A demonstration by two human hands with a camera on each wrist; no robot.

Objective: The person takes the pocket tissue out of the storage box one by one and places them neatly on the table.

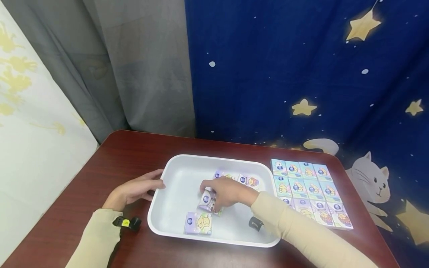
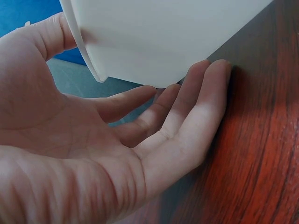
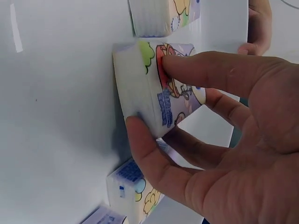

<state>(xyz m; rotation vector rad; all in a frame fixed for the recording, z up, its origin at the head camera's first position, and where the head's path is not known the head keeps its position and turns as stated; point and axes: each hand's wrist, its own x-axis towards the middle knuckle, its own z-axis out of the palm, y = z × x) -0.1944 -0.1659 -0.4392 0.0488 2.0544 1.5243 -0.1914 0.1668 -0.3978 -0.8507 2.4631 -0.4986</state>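
My right hand (image 1: 222, 191) pinches a small tissue pack (image 3: 161, 84) with a cartoon print, thumb on one face and fingers along its edges, inside a white plastic tub (image 1: 177, 178). In the right wrist view the pack is tilted. My left hand (image 1: 139, 188) grips the tub's left side. Its thumb hooks over the rim (image 2: 81, 51), and its fingers (image 2: 187, 93) press against the outer wall from below. A purple tissue pack (image 1: 198, 223) lies at the tub's front. Other packs (image 1: 249, 181) lie near its back, partly hidden behind my right hand.
Neat rows of tissue packs (image 1: 306, 190) in blue, green and purple stand on the reddish-brown table (image 1: 134, 152), right of the tub. Grey and dark blue curtains (image 1: 241, 74) with stars hang behind the table. A white patterned surface (image 1: 30, 130) is at the left.
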